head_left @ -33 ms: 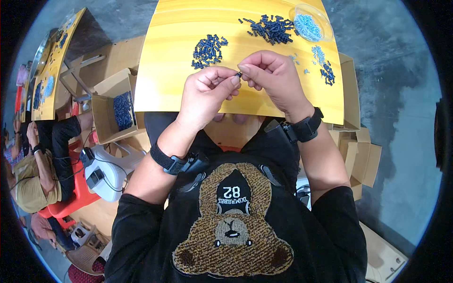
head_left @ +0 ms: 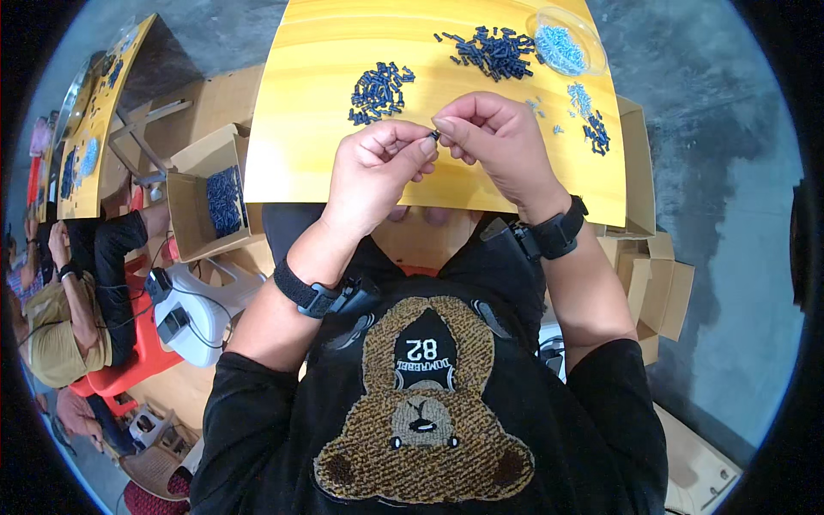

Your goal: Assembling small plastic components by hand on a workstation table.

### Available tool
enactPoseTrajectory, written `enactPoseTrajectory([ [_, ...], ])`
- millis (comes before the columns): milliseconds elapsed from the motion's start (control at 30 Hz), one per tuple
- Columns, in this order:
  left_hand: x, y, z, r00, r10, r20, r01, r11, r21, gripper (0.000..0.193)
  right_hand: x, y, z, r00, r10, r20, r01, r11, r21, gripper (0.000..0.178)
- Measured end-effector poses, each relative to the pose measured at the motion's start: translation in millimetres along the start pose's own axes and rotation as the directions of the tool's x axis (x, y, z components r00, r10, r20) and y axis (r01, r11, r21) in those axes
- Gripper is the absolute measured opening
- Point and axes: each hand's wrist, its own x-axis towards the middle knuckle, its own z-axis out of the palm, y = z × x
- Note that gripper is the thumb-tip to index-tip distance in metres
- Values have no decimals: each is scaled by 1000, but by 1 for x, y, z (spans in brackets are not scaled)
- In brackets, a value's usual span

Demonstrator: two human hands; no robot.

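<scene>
Over the near part of the yellow table (head_left: 296,163), my left hand (head_left: 369,172) pinches a small black part (head_left: 435,135) between thumb and forefinger. The thumb and forefinger of my right hand (head_left: 502,142) close together at the top of that part; what they pinch is too small and covered to name. Just beyond my left hand lies a pile of small black tube-like parts (head_left: 380,93). A larger black pile (head_left: 496,56) sits farther off. Right of my right hand are a heap of tiny light-blue pieces (head_left: 579,99) and a small group of black parts (head_left: 596,135).
A clear round dish (head_left: 598,39) of light-blue pieces stands at the far right. Left of the table, a cardboard box (head_left: 193,172) holds many dark parts. More cardboard boxes (head_left: 665,296) stand at the right. At left, another person (head_left: 77,318) sits by a second table (head_left: 99,129).
</scene>
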Motion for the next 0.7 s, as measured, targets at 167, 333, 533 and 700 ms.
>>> enactPoseTrajectory([
  [167, 1, -6, -4, 1000, 18, -7, -18, 999, 34, 8, 0, 13, 10, 996, -79, -31, 74, 988, -139, 12],
  [333, 2, -4, -4, 998, 8, -61, -7, 1000, 17, 8, 1, 12, 18, 990, -108, -93, 84, 970, -227, 12],
  [533, 7, 4, -8, 993, -119, 26, 122, 982, -143, 11, -3, 12, 17, 940, -315, -133, 239, 884, -401, 17],
  [700, 6, 16, -7, 934, -358, -2, 338, 883, -327, 13, -7, 18, 20, 833, -553, 32, 444, 632, -636, 40],
])
